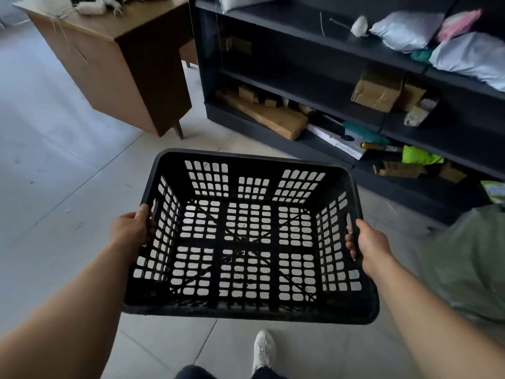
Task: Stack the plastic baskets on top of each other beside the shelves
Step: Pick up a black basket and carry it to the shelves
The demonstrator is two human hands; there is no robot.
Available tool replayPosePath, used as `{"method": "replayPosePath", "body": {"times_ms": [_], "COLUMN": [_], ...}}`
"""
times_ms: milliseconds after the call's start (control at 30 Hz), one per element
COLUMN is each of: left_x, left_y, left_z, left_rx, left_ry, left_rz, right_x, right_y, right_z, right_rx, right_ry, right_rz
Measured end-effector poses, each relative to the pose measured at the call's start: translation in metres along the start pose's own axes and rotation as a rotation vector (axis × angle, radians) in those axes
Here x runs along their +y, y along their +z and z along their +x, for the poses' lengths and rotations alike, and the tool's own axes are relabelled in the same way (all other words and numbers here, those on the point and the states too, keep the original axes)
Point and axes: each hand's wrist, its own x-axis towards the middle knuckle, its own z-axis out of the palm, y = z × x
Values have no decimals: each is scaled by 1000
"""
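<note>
I carry one black plastic basket [247, 310] with a lattice of holes in front of me, above the tiled floor. It is empty and held level. My left hand [131, 228] grips its left rim, fingers curled through the handle slot. My right hand [367, 244] grips the right rim the same way. The dark shelves [314, 39] stand ahead and to the right, about a step beyond the basket. No other basket shows in the view.
A brown wooden desk [123, 58] stands ahead on the left, next to the shelves' end. The shelves hold cardboard parcels [378, 90] and plastic bags [407, 30]. A grey-green sack [470, 258] lies on the floor at my right. My white shoe [263, 348] is below the basket.
</note>
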Motion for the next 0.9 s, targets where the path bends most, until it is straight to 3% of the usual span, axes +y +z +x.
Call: {"method": "replayPosePath", "body": {"times_ms": [467,900], "left_x": [142,241], "left_y": [76,173], "left_z": [228,430], "left_rx": [-79,-181], "left_ry": [-50,-69], "left_rz": [11,113], "right_x": [-145,-210], "right_y": [167,293], "right_z": [146,271], "right_rx": [23,123], "right_ry": [62,185], "right_rz": [41,114]}}
